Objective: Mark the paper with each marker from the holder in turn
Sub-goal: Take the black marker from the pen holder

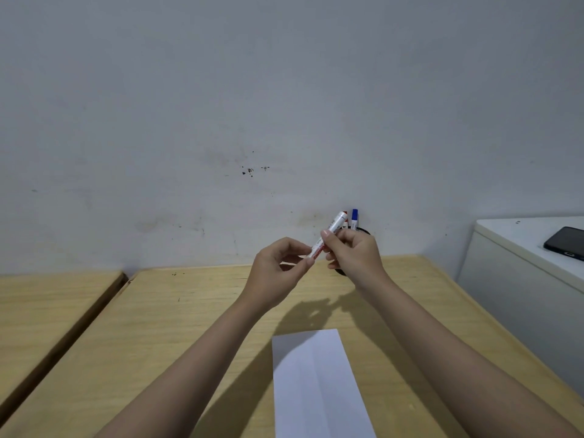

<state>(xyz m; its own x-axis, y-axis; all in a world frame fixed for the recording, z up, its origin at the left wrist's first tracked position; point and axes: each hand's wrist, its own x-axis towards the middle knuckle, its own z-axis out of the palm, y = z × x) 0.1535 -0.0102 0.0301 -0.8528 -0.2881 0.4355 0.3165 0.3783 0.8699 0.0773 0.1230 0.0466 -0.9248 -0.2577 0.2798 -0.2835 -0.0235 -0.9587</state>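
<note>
A white marker with red print is held tilted above the table, its upper end pointing up and right. My right hand grips its middle, and my left hand pinches its lower end; whether that end is capped is hidden by the fingers. Behind my right hand stands a black holder, mostly covered, with a blue-capped marker and a red-capped marker sticking up from it. A white sheet of paper with a lengthwise fold lies on the wooden table near me.
The light wooden table meets a grey wall at the back. A second table sits to the left across a narrow gap. At the right stands a white cabinet with a dark phone on top.
</note>
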